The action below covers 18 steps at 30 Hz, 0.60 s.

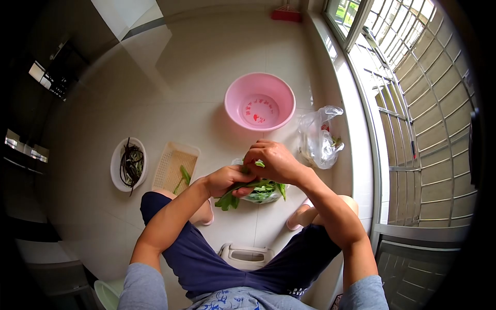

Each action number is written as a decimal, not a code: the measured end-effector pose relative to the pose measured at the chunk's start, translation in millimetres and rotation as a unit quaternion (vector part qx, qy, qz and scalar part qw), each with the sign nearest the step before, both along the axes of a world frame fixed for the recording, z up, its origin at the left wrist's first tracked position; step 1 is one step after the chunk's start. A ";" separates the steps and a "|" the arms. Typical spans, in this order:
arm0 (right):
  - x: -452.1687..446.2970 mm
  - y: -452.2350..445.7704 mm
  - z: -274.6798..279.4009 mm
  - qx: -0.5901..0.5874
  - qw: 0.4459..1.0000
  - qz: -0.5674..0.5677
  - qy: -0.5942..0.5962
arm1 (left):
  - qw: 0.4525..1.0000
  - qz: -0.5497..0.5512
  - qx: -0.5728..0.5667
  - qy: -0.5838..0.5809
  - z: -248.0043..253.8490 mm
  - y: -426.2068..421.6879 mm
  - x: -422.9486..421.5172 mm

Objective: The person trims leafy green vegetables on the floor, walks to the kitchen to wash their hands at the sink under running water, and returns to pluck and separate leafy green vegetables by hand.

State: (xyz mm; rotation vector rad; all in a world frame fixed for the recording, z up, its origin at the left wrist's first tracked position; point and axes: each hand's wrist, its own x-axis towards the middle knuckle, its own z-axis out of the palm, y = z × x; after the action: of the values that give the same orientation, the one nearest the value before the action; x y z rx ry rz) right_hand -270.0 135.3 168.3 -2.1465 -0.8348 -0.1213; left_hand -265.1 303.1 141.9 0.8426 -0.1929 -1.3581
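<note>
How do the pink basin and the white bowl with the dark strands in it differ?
The pink basin looks clearly wider than the white bowl. The basin shows red printing on its bottom, while the bowl's inside is partly hidden by long dark strands. The basin is pink all over; the bowl is white. Both have a rounded rim and sit upright on the pale floor.

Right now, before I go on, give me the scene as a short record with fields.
left hand: closed on leafy greens; hand
right hand: raised against the left, fingers curled at the greens; exact grip hidden
under hands: more cut greens in clear plastic
ahead: pink basin, red markings inside
left: tan basket with a green piece; farther left, white bowl of long dark strands
right: plastic bag
</note>
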 end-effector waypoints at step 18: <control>22.8 -137.4 -43.1 -0.089 0.905 -0.416 0.002 | 0.740 -0.050 0.339 -0.579 -6.2 26.8 8.4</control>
State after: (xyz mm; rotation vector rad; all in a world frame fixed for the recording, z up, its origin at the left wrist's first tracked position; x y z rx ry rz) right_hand -247.2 -2.1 125.1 -2.5403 0.1371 -0.4867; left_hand -256.7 330.0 135.6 2.2813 -0.7359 -0.7833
